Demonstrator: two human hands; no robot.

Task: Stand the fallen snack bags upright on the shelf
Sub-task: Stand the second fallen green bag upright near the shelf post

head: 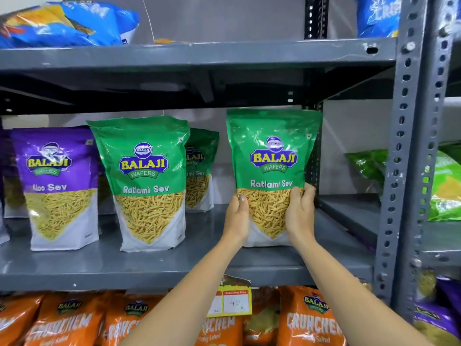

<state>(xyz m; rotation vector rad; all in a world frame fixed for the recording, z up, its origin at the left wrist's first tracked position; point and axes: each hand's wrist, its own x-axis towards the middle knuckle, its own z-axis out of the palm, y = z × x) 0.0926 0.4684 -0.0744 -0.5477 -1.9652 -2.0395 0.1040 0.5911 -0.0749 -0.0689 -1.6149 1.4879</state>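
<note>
Fingers (298,193) wrapped round both lower edges of the right-hand green sev bag (273,156), left hand (237,218) and right hand (300,216) clamping it upright, base seemingly touching the grey shelf (174,265) near the right post (409,146). Beside it, well apart: second green bag (143,171), third green bag (202,168) behind, purple bag (56,176), all standing. Nothing fallen visible on this level; probably only release left here. On top shelf, blue bags (67,23) lying flat, apparently still undone.

The green bag (273,171) at right reads "BALAJI WAFERS Ratlami Sev", as does the green bag at centre (147,181). The purple bag (56,181) reads "BALAJI WAFERS", then "Sev". The orange bags (309,318) below show "BALAJI WAFERS CRUNCHEM". A yellow price tag (230,302) bears a handwritten "40".
</note>
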